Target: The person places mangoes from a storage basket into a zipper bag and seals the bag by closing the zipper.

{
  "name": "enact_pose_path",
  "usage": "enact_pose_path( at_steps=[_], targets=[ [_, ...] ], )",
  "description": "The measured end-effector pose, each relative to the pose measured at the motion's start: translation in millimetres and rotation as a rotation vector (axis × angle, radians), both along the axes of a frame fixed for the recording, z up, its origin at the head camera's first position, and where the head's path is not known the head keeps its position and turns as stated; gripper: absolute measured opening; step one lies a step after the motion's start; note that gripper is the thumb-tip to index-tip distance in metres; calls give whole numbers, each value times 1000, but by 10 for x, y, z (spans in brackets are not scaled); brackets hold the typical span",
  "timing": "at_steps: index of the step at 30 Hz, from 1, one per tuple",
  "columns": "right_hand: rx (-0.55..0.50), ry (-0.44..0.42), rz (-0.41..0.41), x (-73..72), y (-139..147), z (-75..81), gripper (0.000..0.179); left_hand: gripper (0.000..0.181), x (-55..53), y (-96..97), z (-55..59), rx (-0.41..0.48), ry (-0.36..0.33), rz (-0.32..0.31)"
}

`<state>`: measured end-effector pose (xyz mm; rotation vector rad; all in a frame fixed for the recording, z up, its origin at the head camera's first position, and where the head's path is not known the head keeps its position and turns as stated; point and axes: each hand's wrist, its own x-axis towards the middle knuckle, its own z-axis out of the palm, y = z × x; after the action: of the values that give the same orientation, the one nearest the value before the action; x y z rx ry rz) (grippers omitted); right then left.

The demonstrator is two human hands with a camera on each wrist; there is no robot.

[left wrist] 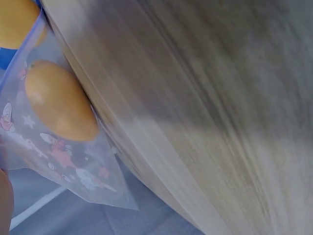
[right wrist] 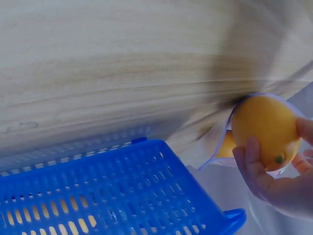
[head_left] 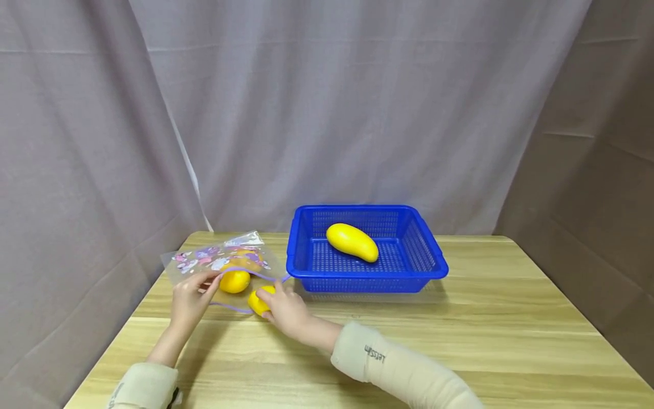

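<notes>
My left hand (head_left: 188, 301) pinches the purple-edged rim of a clear plastic bag (head_left: 186, 262) printed with cartoon figures. Inside the bag lies a yellow mango (head_left: 235, 282), seen through the plastic in the left wrist view as well (left wrist: 61, 101). An orange-yellow patch shows behind the print; I cannot tell if it is a separate fruit. My right hand (head_left: 290, 312) grips another mango (right wrist: 261, 125) at the bag's mouth, its green stem spot toward the palm. Part of that mango is hidden by my fingers in the head view.
A blue plastic basket (head_left: 368, 275) stands just right of the bag, with a longer yellow mango (head_left: 352, 243) inside. Both rest on a wooden table (head_left: 485, 329). Grey curtains (head_left: 357, 113) hang behind the table and at its sides.
</notes>
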<state>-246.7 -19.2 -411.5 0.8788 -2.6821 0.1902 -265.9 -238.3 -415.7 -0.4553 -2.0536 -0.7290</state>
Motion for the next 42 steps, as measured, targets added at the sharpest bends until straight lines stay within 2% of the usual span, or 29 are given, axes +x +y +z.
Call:
enact_pose_path(
  at_steps=[5, 9, 16, 23, 30, 37, 42],
  targets=[
    [17, 48, -3, 10, -73, 22, 32, 16, 4, 13, 22, -33, 23, -9],
    [9, 34, -9, 17, -106, 3, 35, 16, 3, 20, 11, -24, 25, -14],
    [16, -1, 37, 0, -186, -74, 43, 14, 20, 21, -49, -18, 35, -22],
    [129, 40, 52, -41, -319, -79, 55, 15, 25, 38, -38, -24, 47, -17],
    [174, 197, 72, -153, -409, -170, 50, 16, 34, 57, -34, -27, 26, -28],
    [294, 439, 110, -371, -516, -254, 31, 16, 14, 51, -40, -29, 29, -30],
    [347, 513, 178, -431, -552, -272, 25, 14, 9, 34, -28, -24, 28, -35]
  ],
)
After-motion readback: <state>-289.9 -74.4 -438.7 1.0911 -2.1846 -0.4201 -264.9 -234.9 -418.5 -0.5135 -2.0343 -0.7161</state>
